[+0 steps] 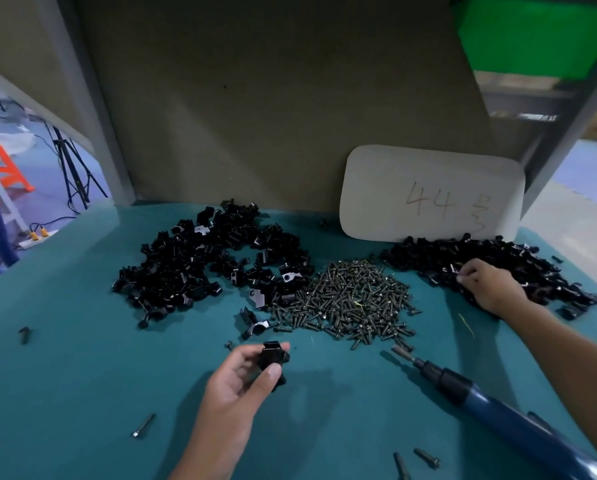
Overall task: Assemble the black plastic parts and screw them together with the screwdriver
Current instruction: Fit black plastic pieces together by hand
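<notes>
Two heaps of black plastic parts lie on the teal table [82, 358]: a left heap [207, 261] and a right heap [491, 268], with one pile of dark screws [356, 299] between them. The left hand [241, 382] pinches one black part [273, 358] near the table's front. The right hand [487, 285] rests on the right heap, fingertips pinching a piece there. One blue electric screwdriver [491, 403] lies at right. Four loose screws are scattered along the front. One white card [428, 192] reads "44".
</notes>
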Available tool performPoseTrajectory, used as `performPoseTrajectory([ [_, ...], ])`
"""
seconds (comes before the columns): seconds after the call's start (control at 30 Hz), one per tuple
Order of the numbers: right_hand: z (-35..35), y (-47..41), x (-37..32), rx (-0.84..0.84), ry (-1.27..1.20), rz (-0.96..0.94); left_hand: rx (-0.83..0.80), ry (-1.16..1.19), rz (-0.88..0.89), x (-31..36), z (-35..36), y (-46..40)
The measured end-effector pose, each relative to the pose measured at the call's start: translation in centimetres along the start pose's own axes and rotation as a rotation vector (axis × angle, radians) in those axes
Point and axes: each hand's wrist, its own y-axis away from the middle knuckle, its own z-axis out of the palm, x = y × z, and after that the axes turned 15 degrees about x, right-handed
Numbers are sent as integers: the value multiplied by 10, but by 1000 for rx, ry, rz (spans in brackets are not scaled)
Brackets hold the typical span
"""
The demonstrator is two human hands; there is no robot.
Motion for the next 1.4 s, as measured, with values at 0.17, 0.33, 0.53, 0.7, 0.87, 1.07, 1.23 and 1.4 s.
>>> performPoseTrajectory([
  [0.17, -15, 5, -17, -92, 147, -9, 16, 39, -16, 0, 0, -1],
  [0.33, -62, 50, -63, 215, -250, 6, 31, 131, -63, 3, 0, -1],
  [0.53, -91, 224, -159, -265, -1246, 125, 33, 171, -95, 6, 3, -1],
  [0.7, -58, 302, -191, -593, -1516, 435, 76, 300, -171, 4, 4, -2],
  [0.87, -42, 312, -196, -567, -1666, 562, 60, 352, -197, 6, 6, -3],
  [1.07, -30, 312, -203, -511, -1762, 660, 23, 350, -215, 6, 5, -4],
  [1.23, -25, 304, -204, -500, -1855, 638, 40, 364, -191, 7, 7, -4],
  [1.4, -26, 293, -205, -478, -1863, 626, 44, 388, -211, 7, 5, -4],
])
